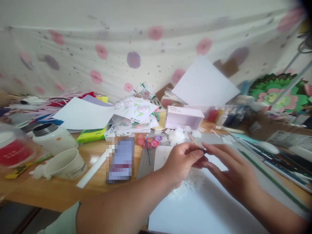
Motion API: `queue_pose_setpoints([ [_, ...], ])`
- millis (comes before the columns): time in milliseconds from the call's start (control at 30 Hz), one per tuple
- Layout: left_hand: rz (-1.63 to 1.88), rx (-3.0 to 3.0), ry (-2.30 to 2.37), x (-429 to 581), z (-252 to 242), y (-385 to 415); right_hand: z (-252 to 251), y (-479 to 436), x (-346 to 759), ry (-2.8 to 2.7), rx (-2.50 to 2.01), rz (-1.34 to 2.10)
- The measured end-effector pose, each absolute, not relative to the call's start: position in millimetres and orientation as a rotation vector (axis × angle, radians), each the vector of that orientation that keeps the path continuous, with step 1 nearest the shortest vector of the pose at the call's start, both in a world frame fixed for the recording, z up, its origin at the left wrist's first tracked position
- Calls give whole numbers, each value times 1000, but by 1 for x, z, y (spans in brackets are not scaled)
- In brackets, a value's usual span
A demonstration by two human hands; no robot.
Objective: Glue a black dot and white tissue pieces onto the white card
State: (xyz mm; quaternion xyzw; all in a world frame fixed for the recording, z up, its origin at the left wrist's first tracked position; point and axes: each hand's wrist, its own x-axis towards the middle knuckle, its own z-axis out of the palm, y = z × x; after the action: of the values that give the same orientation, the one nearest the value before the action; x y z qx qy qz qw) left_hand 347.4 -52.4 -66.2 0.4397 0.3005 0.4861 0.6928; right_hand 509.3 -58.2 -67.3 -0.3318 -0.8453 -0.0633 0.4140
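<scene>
Above a large white sheet of paper (190, 214), my two hands meet at their fingertips. My left hand (180, 161) is closed on a thin pale stick (193, 140), whose upper part sticks out past the fingers. At the stick's dark lower tip, the fingers of my right hand (234, 167) come together; what they pinch is too small to make out. On the paper, partly behind my left wrist, lies a loose cluster of small whitish pieces (181, 192). White fluffy material (177, 136) sits just beyond the hands.
Left of the paper lie a phone (121, 159), a white strip (95, 167) and a paper cup (64, 164). An open jar (52, 138) stands behind the cup. Further back are a pink box (185, 117) and flower-decorated papers (136, 110). Brushes and tools (275, 165) line the right.
</scene>
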Motion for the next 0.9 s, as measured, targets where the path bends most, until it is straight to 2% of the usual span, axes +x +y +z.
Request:
queue_pose_setpoints([
  [333, 1035, 906, 518, 348, -73, -53, -63, -53, 508, -2069, -841, -213],
  [900, 1048, 744, 531, 350, -67, -58, -70, -61, 508, -2091, -863, -241],
])
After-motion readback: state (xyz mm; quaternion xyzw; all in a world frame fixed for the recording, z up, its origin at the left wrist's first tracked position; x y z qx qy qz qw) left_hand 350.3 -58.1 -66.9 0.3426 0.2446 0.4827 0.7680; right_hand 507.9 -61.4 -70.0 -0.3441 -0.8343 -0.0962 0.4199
